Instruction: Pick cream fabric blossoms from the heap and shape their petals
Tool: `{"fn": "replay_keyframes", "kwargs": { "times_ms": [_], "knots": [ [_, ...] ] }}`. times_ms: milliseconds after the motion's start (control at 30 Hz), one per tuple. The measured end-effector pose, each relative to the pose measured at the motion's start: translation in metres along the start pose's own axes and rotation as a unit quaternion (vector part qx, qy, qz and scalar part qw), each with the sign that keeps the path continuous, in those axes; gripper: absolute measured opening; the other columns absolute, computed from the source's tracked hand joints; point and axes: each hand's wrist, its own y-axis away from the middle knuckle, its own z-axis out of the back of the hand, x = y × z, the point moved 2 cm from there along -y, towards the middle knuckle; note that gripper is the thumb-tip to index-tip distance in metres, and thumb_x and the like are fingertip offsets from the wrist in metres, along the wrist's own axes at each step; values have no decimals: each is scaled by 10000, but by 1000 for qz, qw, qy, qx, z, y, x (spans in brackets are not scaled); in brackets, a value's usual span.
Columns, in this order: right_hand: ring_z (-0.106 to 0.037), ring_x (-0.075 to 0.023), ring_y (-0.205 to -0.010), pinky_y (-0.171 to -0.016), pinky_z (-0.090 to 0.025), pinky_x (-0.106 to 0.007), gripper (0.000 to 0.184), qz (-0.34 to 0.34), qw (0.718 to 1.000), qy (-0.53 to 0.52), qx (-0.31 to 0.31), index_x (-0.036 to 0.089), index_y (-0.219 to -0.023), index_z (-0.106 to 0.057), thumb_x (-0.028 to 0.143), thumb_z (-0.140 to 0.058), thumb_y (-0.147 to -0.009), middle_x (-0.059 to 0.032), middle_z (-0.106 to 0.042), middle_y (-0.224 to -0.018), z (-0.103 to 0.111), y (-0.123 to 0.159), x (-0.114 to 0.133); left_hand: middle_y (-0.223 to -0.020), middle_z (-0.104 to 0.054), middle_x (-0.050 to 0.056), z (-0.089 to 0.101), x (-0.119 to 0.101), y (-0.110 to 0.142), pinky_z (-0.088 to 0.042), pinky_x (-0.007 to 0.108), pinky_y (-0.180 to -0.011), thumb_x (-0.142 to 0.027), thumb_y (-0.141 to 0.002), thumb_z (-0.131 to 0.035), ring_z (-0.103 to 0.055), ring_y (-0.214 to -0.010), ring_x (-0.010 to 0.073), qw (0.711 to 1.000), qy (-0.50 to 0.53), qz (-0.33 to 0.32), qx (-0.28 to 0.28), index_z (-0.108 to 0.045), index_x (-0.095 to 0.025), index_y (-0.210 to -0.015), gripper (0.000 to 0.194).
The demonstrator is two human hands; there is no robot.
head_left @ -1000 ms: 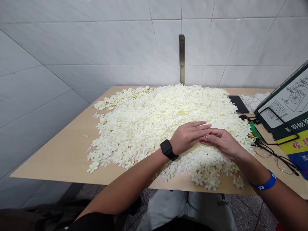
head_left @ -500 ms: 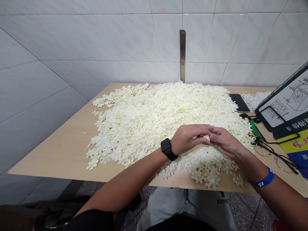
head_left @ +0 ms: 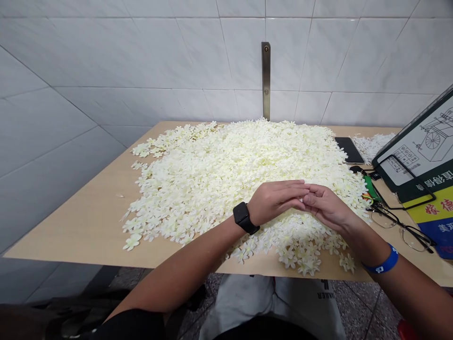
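A big heap of small cream-white fabric flowers (head_left: 233,174) covers most of the wooden table (head_left: 81,222). My left hand (head_left: 274,200), with a black watch on its wrist, and my right hand (head_left: 327,208), with a blue wristband on its wrist, meet fingertip to fingertip just above the near right part of the heap. Both hands are closed in a pinch on one small white flower piece (head_left: 300,200), which is mostly hidden by the fingers.
A black phone (head_left: 348,149) and a pile of white strips (head_left: 371,144) lie at the back right. A green item (head_left: 371,190), glasses (head_left: 403,229) and a leaning signboard (head_left: 417,156) crowd the right edge. A metal bracket (head_left: 265,80) is fixed to the tiled wall behind.
The hands stay joined over the heap. The left fingers curled half a second ago and now lie straighter over the right fingertips. The view has tilted slightly.
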Motion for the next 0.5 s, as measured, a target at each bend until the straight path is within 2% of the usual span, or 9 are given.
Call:
{"fn": "replay_keyframes", "kwargs": {
  "times_ms": [100, 167, 233, 367, 433, 500],
  "knots": [
    [-664, -149, -717, -659, -533, -260, 283, 40, 996, 47, -62, 192, -851, -792, 385, -928, -694, -37, -750, -798, 0, -3, -4, -1405, -657, 115, -7, 0, 0, -580, 378, -1083, -412, -963, -647, -633, -1322, 229, 996, -50, 31, 70, -520, -213, -1448, 540],
    [-676, -166, -732, -676, -546, -272, 310, 59, 991, 79, -91, 194, -869, -798, 404, -932, -683, -40, -753, -787, 1, -4, -5, -1456, -611, 133, -10, 1, 2, -588, 399, -1068, -368, -995, -612, -623, -1335, 238, 992, -70, 46, 91, -451, -219, -1503, 553],
    [-700, -182, -770, -752, -578, -301, 340, 65, 990, 90, -87, 204, -894, -807, 437, -931, -681, -38, -757, -794, 1, -3, -4, -1435, -632, 115, -10, 2, 4, -607, 379, -1037, -280, -1014, -584, -648, -1303, 218, 994, -63, 52, 68, -475, -240, -1487, 487],
    [-733, -193, -865, -912, -597, -381, 366, 33, 998, 51, -9, 234, -963, -818, 551, -840, -779, -60, -774, -939, -1, 2, 3, -1323, -714, 61, -3, 0, 3, -633, 312, -981, -138, -1006, -559, -701, -1217, 168, 999, -18, 39, -16, -641, -253, -1310, 335],
    [-736, -194, -872, -926, -597, -401, 385, 14, 999, 33, 18, 239, -987, -818, 568, -828, -786, -66, -775, -963, -1, 4, 6, -1255, -748, 58, 0, -1, 1, -634, 303, -978, -149, -980, -615, -722, -1177, 168, 998, 7, 29, -46, -695, -230, -1208, 255],
    [-729, -188, -847, -889, -600, -378, 388, 9, 999, 38, 14, 228, -982, -819, 527, -878, -742, -62, -774, -920, -1, 4, 7, -1214, -765, 64, 2, -2, -2, -625, 310, -1002, -218, -942, -691, -732, -1158, 180, 998, 19, 24, -56, -713, -215, -1157, 216]
  ]
}}
